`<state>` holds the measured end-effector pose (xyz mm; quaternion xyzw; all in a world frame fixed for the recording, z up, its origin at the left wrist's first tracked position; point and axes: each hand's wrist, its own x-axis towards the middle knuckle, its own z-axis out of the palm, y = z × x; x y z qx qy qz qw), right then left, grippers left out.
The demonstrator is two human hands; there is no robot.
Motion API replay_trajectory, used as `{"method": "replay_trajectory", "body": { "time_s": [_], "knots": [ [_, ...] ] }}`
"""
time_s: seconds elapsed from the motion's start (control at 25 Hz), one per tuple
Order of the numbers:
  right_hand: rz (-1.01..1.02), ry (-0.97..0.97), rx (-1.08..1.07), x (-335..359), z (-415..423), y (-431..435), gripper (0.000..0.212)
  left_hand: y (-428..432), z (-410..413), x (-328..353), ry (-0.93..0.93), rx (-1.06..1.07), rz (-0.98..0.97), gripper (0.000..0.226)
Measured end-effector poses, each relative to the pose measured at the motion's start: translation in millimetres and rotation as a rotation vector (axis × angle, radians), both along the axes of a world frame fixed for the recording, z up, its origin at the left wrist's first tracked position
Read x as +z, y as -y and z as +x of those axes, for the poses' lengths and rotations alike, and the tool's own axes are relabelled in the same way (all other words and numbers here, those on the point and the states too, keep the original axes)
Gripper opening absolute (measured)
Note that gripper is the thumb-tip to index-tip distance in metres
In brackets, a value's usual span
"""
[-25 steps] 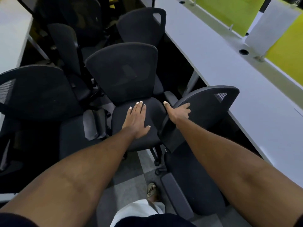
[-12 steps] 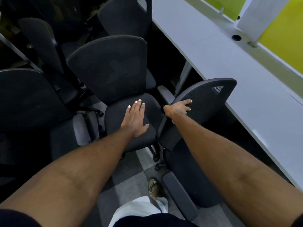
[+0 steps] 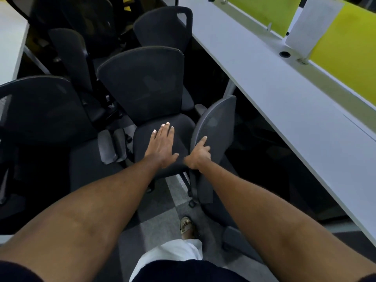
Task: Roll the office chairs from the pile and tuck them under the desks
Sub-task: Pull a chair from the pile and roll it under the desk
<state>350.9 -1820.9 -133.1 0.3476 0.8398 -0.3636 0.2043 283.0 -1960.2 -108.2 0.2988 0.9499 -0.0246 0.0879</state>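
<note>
Chairs crowd my left side: the pile (image 3: 67,64) of dark mesh-backed seats stands jammed in beside the left desk (image 3: 10,47), and the nearest left chair (image 3: 40,110) shows me its back. Next over is the middle chair (image 3: 140,84), its seat toward me. My left hand (image 3: 162,144) lies flat on that seat cushion, fingers straight and close together, pressing down and gripping nothing. I judge it is there to brace that chair so it does not trail along.

Just to its right, my right hand (image 3: 198,157) has the right chair (image 3: 215,127) by the near edge of its backrest. The forefinger lies up along the rim and the other fingers curl round it. That backrest stands almost edge-on to me, its long line running up and away from my hand.

What matters is this: the chair sits between my right hand and the dark gap under the right desk (image 3: 284,102), which lies further right. So the push, I reckon, should go rightward from the right hand, the nearer one, swinging the chair until it slides in under the top.

A caster (image 3: 191,203) shows on the floor between the two chairs, whose I cannot tell. Wheels there could snag, close by my sandalled foot (image 3: 186,225).
</note>
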Motion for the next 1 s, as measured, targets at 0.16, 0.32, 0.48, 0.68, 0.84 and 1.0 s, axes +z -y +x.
{"method": "replay_trajectory", "body": {
  "time_s": [0.16, 0.32, 0.48, 0.68, 0.84, 1.0],
  "knots": [
    [0.010, 0.058, 0.266, 3, 82, 11, 0.128, 11, 62, 7, -0.006, -0.025, -0.016, 0.113],
    [0.043, 0.099, 0.500, 13, 175, 1, 0.127, -5, 132, 9, -0.023, -0.121, 0.001, 0.121],
    [0.128, 0.147, 0.573, 22, 261, -22, 0.118, -18, 186, 8, -0.034, -0.287, -0.129, 0.118],
    [0.507, 0.034, 0.457, 19, 355, -48, 0.045, -51, 245, 4, 0.175, -0.452, -0.312, 0.060],
    [0.701, -0.053, 0.268, 8, 404, -49, 0.026, -59, 284, -1, 0.268, -0.499, -0.301, 0.047],
    [0.747, -0.084, 0.238, 5, 414, -33, 0.023, -48, 297, 1, 0.210, -0.501, -0.338, 0.039]
  ]
}}
